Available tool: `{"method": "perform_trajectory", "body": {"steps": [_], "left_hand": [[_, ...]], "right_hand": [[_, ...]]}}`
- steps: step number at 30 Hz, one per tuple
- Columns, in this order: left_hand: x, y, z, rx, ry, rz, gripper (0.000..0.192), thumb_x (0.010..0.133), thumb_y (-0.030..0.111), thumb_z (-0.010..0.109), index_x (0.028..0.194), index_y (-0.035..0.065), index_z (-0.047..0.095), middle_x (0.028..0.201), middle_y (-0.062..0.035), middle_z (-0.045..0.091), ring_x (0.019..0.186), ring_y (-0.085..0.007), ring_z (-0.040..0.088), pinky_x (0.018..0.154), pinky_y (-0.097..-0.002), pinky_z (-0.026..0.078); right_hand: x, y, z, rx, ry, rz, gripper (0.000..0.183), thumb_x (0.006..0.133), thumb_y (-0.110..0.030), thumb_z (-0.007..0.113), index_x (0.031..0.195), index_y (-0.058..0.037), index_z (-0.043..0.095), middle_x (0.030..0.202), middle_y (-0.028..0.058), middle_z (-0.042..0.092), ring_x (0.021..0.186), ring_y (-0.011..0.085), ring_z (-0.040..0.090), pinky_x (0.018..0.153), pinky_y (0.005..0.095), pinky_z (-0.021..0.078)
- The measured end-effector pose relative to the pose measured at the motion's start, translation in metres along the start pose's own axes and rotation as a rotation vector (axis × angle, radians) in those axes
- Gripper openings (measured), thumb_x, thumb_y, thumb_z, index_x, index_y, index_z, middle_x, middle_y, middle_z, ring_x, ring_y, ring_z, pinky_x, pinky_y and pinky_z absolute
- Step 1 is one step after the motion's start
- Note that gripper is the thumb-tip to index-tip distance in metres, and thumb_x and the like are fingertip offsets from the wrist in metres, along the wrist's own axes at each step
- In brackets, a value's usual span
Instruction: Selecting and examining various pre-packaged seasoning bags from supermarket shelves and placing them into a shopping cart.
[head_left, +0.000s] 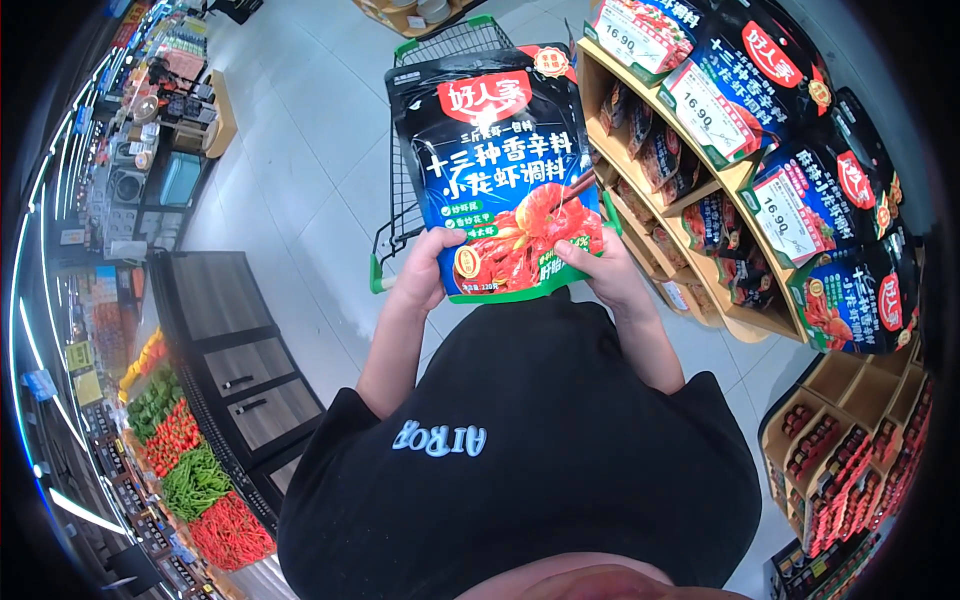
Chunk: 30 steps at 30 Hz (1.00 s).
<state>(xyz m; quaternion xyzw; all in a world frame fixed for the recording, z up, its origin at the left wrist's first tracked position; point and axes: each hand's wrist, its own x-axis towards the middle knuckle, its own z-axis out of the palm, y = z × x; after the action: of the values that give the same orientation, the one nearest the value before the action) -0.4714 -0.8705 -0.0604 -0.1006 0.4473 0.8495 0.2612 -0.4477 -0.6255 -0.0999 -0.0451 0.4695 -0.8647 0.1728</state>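
A large pouch of crayfish seasoning (499, 172) is held up before me, its printed front facing me. My left hand (429, 270) grips its lower left edge, the thumb lying on the front. At the lower right, my right hand (604, 268) pinches the pouch the same way. The fingers of both hands are mostly hidden behind it. Beyond the pouch stands a shopping cart (459, 36) with a wire basket and green corners, largely covered by the pouch.
On the right, a wooden display shelf (690, 195) holds similar pouches and price cards (705, 112). Below it, another rack (817, 450) carries rows of jars. A vegetable counter (196, 480) with peppers runs along the left, beside dark cabinets (240, 360). Pale floor tiles (300, 150) lie between.
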Motion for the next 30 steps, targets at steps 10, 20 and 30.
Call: {"method": "perform_trajectory", "body": {"steps": [10, 20, 30], "left_hand": [[0.017, -0.012, 0.029, 0.481, 0.031, 0.087, 0.048, 0.074, 0.006, 0.077, 0.116, -0.0028, 0.054, 0.11, -0.0114, 0.064, 0.094, -0.017, 0.064, 0.084, -0.0318, 0.052], [0.051, -0.021, 0.013, 0.589, -0.175, 0.03, 0.03, 0.079, 0.005, 0.074, 0.106, -0.0025, 0.063, 0.098, -0.0081, 0.068, 0.084, -0.0113, 0.064, 0.076, -0.0268, 0.053], [0.119, -0.006, -0.008, 0.72, -0.369, 0.061, 0.027, 0.089, 0.01, 0.064, 0.112, -0.0024, 0.058, 0.105, -0.0087, 0.066, 0.095, -0.0123, 0.062, 0.086, -0.0281, 0.049]], "right_hand": [[-0.019, -0.003, -0.007, -0.086, 0.169, -0.02, 0.032, 0.089, -0.01, 0.064, 0.118, -0.0006, 0.056, 0.111, 0.0048, 0.063, 0.098, 0.0102, 0.06, 0.087, 0.0273, 0.0485], [-0.005, -0.016, -0.02, -0.055, 0.328, -0.061, 0.032, 0.082, -0.014, 0.07, 0.109, 0.0002, 0.061, 0.101, 0.0075, 0.066, 0.092, 0.0124, 0.063, 0.083, 0.0288, 0.0508], [0.027, -0.022, -0.011, -0.155, 0.612, -0.167, 0.027, 0.088, -0.019, 0.067, 0.106, 0.0004, 0.061, 0.095, 0.0067, 0.066, 0.085, 0.0115, 0.063, 0.076, 0.0274, 0.0513]]}}
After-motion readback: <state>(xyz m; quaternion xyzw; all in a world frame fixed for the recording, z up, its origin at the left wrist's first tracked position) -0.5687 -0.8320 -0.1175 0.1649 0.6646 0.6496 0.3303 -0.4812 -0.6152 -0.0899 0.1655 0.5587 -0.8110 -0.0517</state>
